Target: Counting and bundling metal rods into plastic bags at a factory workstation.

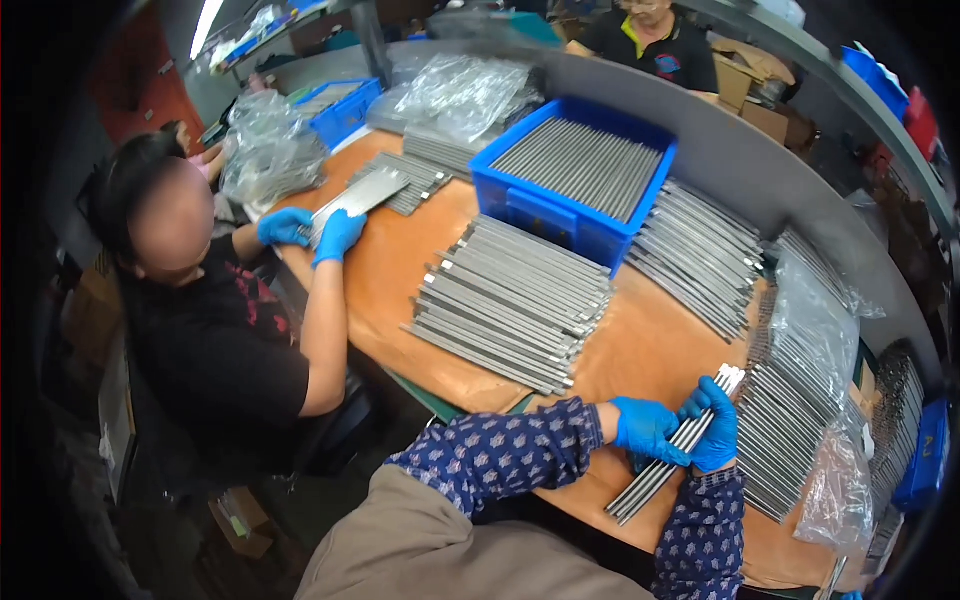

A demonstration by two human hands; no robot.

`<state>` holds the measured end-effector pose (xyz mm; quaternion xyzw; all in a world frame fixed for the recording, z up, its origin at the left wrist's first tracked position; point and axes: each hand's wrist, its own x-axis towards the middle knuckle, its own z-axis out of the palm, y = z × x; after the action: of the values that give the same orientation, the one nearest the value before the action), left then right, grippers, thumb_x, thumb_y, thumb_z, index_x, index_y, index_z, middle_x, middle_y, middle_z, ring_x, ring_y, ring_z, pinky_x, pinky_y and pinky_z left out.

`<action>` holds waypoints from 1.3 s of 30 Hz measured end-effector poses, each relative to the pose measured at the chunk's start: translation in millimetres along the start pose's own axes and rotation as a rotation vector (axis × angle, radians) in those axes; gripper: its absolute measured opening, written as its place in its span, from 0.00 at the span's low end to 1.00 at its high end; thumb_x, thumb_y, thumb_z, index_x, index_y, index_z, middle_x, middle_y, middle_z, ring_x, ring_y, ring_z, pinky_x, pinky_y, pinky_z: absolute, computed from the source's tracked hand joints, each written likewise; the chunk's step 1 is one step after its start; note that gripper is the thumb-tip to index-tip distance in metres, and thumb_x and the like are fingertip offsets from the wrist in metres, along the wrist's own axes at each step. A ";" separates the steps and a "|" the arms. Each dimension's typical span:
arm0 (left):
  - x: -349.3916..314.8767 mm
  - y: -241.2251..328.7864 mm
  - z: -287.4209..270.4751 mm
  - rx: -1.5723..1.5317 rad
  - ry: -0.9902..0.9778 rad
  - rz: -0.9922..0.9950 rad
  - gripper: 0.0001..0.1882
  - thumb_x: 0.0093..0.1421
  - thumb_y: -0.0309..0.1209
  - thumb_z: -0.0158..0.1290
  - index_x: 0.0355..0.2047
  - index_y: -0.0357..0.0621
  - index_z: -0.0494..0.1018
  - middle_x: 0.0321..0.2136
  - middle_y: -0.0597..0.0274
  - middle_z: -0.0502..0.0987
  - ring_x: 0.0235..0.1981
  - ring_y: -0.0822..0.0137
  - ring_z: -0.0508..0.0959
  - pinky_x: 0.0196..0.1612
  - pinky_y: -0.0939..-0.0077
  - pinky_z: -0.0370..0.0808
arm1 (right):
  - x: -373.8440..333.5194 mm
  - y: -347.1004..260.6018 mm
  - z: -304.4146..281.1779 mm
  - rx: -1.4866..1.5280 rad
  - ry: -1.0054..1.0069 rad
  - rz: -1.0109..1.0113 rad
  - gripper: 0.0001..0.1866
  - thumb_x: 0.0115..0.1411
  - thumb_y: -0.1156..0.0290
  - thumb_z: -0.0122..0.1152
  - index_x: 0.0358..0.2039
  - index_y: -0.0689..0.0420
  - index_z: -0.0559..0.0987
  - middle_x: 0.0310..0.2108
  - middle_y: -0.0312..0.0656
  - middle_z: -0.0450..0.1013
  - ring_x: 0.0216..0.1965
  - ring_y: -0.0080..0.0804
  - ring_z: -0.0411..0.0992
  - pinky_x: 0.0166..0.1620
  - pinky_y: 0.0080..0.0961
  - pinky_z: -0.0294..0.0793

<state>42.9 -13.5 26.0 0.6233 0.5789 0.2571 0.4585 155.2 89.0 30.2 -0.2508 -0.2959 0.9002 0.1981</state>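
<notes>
A small bundle of slim metal rails (648, 492) lies slanted across both my blue-gloved hands near the table's front edge. My left hand (645, 428) closes round the middle of the bundle. Nearer its far upper end, my right hand (716, 430) grips the same rails, with fingers wrapped over them. The bright rail tips stick out above the right hand, and the lower ends reach down toward the table edge. Just right of my hands lies a row of similar metal rails (785, 435). A wide layer of flat grey rails (510, 300) covers the table to the left.
A blue bin (535, 208) full of rails stands at the table's back, beside another rail stack (695, 255). Clear plastic bags (840, 480) lie at the right. At the left, a co-worker in blue gloves (340, 235) holds flat metal strips (365, 195). A grey partition (730, 130) curves behind.
</notes>
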 end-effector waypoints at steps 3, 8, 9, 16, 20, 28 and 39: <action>-3.3 -12.2 6.4 0.012 0.135 0.140 0.28 0.50 0.57 0.50 0.27 0.41 0.74 0.24 0.52 0.76 0.27 0.59 0.76 0.32 0.70 0.72 | 8.9 5.7 -5.1 0.017 0.025 0.071 0.05 0.56 0.70 0.52 0.24 0.50 0.68 0.15 0.29 0.61 0.17 0.22 0.63 0.24 0.24 0.67; -10.9 -2.5 -0.7 -0.057 0.021 0.031 0.29 0.49 0.58 0.50 0.30 0.41 0.75 0.25 0.52 0.76 0.27 0.59 0.75 0.33 0.70 0.71 | 7.0 4.2 -3.7 0.009 -0.011 0.094 0.04 0.56 0.69 0.53 0.25 0.50 0.69 0.16 0.29 0.64 0.18 0.23 0.64 0.27 0.24 0.68; -7.6 -1.2 -1.7 -0.069 0.021 0.020 0.29 0.49 0.58 0.51 0.29 0.42 0.75 0.25 0.52 0.75 0.27 0.59 0.75 0.33 0.70 0.71 | 7.0 1.9 -4.4 0.032 -0.024 0.090 0.03 0.55 0.70 0.53 0.25 0.51 0.70 0.16 0.30 0.63 0.18 0.23 0.64 0.29 0.25 0.68; -2.0 -6.4 -1.4 0.014 0.055 0.000 0.27 0.48 0.58 0.51 0.27 0.44 0.74 0.23 0.53 0.75 0.25 0.59 0.75 0.30 0.69 0.71 | 10.8 0.4 -9.4 0.014 -0.019 0.056 0.01 0.55 0.70 0.54 0.28 0.50 0.72 0.15 0.29 0.65 0.18 0.22 0.65 0.28 0.24 0.69; -4.0 -7.4 -0.8 0.008 0.050 -0.030 0.30 0.46 0.60 0.51 0.26 0.42 0.75 0.24 0.51 0.75 0.26 0.57 0.75 0.31 0.68 0.71 | 8.9 4.8 1.9 -0.024 0.053 0.058 0.11 0.56 0.68 0.52 0.18 0.48 0.68 0.13 0.28 0.62 0.16 0.20 0.63 0.24 0.21 0.67; -3.6 -7.6 -1.7 -0.033 0.053 -0.004 0.29 0.46 0.60 0.52 0.23 0.43 0.75 0.20 0.54 0.75 0.23 0.60 0.76 0.27 0.69 0.72 | 14.5 3.2 -8.0 0.007 -0.024 0.048 0.05 0.57 0.70 0.52 0.24 0.50 0.69 0.15 0.27 0.62 0.17 0.20 0.64 0.25 0.22 0.67; -9.1 -3.1 -1.4 -0.001 0.028 0.041 0.28 0.50 0.59 0.47 0.35 0.47 0.75 0.31 0.49 0.76 0.33 0.53 0.75 0.40 0.66 0.70 | 13.8 6.9 -10.8 0.085 -0.048 0.141 0.04 0.54 0.71 0.54 0.25 0.52 0.70 0.16 0.30 0.63 0.19 0.23 0.64 0.29 0.23 0.68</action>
<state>38.4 -22.1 25.9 0.6310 0.5723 0.2757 0.4453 149.0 95.5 13.7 -0.2406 -0.2436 0.9294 0.1377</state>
